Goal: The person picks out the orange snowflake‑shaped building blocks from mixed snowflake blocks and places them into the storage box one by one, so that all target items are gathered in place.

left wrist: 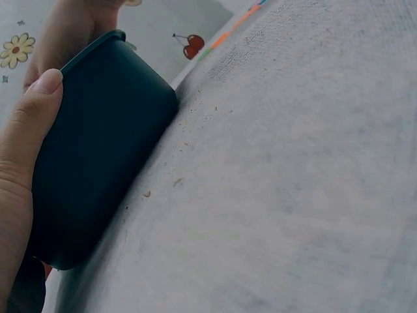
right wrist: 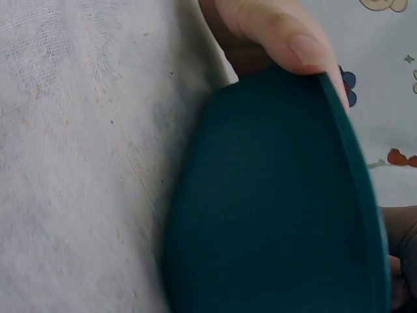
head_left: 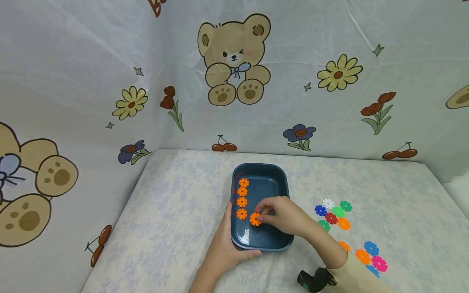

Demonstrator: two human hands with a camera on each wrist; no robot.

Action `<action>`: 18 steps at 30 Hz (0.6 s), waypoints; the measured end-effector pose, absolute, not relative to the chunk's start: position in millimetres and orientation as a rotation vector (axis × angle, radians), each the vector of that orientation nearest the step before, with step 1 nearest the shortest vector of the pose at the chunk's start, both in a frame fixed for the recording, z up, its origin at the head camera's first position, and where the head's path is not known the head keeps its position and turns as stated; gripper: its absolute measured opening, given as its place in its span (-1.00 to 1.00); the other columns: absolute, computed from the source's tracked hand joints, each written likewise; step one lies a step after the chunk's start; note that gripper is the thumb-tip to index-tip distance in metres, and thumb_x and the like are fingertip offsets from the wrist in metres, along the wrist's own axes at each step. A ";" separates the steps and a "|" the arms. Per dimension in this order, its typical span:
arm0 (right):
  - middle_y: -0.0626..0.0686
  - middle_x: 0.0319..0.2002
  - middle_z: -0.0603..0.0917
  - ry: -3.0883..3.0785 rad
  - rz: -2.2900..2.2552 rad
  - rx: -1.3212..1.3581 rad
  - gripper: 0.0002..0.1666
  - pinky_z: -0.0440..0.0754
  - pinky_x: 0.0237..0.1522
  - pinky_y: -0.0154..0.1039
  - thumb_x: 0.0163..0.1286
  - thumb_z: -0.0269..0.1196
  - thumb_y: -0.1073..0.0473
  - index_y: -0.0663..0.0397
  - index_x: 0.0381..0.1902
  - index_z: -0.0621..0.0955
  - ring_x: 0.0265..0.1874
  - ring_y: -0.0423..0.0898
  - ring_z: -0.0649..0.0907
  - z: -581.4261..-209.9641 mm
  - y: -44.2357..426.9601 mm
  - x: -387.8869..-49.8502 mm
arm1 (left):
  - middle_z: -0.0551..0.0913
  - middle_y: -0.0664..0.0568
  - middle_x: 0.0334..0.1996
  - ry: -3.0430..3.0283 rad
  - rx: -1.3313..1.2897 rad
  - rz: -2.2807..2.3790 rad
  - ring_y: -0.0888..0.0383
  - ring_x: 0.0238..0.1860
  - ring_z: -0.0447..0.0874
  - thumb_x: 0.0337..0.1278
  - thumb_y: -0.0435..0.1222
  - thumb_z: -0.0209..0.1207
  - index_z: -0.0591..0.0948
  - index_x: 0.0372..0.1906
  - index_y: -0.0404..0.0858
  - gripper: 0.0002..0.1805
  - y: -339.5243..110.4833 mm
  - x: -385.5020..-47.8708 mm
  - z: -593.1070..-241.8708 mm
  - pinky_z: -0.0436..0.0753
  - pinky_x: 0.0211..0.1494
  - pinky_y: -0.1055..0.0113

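A dark blue rectangular tray (head_left: 269,179) stands on the table with several orange notched plastic discs (head_left: 242,202) in a column along its left side. My left hand (head_left: 224,249) holds the tray's near left corner, fingers along the left wall and thumb across the front. In the left wrist view, that thumb presses the tray's outer wall (left wrist: 107,143) near the rim. Inside the tray, right of the column, my right hand (head_left: 283,215) pinches another orange disc (head_left: 255,219) between thumb and fingers. The right wrist view shows the tray wall (right wrist: 273,195) hiding that disc.
Right of the tray lies a loose group of mixed-colour discs (head_left: 331,218). Nearer the front right is a second group with a pink disc (head_left: 379,263), partly behind the right sleeve (head_left: 357,274). A black device (head_left: 316,280) sits at the right wrist. Printed cloth (head_left: 293,101) hangs behind the table.
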State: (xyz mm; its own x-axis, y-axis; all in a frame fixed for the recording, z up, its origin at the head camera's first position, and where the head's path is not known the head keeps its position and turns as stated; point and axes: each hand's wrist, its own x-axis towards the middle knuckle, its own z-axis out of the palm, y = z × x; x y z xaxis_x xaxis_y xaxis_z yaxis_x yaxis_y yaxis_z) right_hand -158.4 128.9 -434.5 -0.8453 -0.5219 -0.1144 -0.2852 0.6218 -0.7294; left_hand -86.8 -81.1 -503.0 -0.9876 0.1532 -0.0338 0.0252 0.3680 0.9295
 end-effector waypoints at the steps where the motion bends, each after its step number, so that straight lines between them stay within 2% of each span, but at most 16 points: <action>1: -0.19 -0.42 0.73 2.546 -1.031 -0.659 -0.89 0.64 -0.31 -0.41 0.31 0.37 0.18 -0.03 -0.20 0.73 -0.42 -0.33 0.65 -435.4 125.3 -158.5 | -0.09 0.26 0.59 2.501 0.161 1.694 0.13 0.57 0.04 -0.47 0.15 0.61 -0.22 0.61 0.13 0.54 -81.7 -86.7 -502.9 0.24 0.51 -0.13; 8: -0.23 -0.54 0.67 2.626 -0.890 -0.643 -0.92 0.53 -0.46 -0.37 0.23 0.42 0.18 -0.06 -0.30 0.73 -0.54 -0.33 0.59 -445.5 107.5 -159.2 | -0.10 0.22 0.60 2.500 0.172 1.677 0.13 0.57 0.01 -0.46 0.18 0.59 -0.23 0.61 0.10 0.54 -82.8 -86.8 -503.9 0.23 0.51 -0.13; 18: -0.24 -0.63 0.55 2.653 -0.849 -0.713 -0.94 0.46 -0.55 -0.38 0.20 0.38 0.23 -0.03 -0.39 0.68 -0.65 -0.30 0.49 -456.7 95.7 -158.7 | -0.07 0.24 0.59 2.497 0.171 1.683 0.13 0.56 0.06 -0.45 0.17 0.59 -0.22 0.61 0.11 0.53 -83.5 -86.4 -502.7 0.23 0.52 -0.11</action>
